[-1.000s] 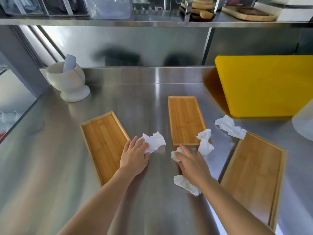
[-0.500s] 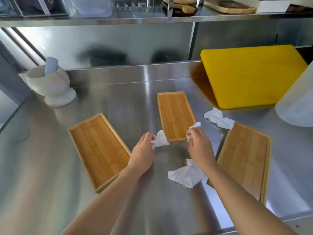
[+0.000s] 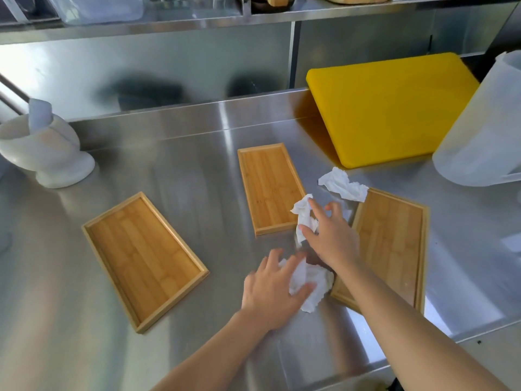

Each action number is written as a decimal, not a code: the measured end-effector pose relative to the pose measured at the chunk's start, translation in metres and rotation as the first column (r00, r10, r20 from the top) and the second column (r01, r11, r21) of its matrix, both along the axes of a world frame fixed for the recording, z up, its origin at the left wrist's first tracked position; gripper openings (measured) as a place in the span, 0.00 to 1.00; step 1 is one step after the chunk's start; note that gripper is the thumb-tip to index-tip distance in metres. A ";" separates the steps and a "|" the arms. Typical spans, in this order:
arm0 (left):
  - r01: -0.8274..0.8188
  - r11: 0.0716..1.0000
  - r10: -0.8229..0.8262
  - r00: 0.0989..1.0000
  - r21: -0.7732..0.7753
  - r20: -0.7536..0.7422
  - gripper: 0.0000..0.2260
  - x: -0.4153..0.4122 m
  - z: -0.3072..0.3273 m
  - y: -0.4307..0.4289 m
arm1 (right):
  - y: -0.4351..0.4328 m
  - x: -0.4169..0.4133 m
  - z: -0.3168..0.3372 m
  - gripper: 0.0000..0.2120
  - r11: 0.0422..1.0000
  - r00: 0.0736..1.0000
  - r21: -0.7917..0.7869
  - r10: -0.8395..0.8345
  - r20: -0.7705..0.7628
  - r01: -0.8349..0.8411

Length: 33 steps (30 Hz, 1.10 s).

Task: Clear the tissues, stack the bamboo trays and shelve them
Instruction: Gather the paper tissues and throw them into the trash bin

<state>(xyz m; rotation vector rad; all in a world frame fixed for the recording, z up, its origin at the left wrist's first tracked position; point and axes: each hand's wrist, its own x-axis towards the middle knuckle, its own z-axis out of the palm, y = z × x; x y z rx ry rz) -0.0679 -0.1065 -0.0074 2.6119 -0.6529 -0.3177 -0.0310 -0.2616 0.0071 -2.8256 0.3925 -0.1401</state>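
Three bamboo trays lie flat on the steel counter: a left tray, a narrow middle tray and a right tray. My left hand rests on a crumpled white tissue at the right tray's near corner, fingers curled over it. My right hand pinches another white tissue between thumb and fingers, just right of the middle tray, with the other fingers spread. A third tissue lies loose beyond the right tray's far corner.
A yellow cutting board leans at the back right. A translucent white jug stands at the far right. A white mortar with pestle sits at the back left. A steel shelf runs overhead.
My left hand moved right and nearer, carrying its tissue onto the one lying by the right tray. My right hand shifted right with its tissue. The view swung left.
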 end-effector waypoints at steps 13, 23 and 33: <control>0.149 0.977 -0.178 0.963 0.153 0.202 0.13 0.004 -0.024 -0.004 | -0.015 0.013 -0.010 0.14 0.989 0.989 0.029 0.144 -0.035 -0.143; -0.122 0.969 0.112 0.992 -0.213 -0.058 0.08 0.036 0.004 -0.041 | -0.051 0.025 0.002 0.05 0.986 0.994 0.161 -0.059 0.092 0.044; -0.065 0.994 0.072 0.993 -0.084 0.091 0.08 0.112 0.042 -0.127 | -0.128 0.030 0.004 0.13 0.956 0.959 0.215 -0.235 0.158 0.199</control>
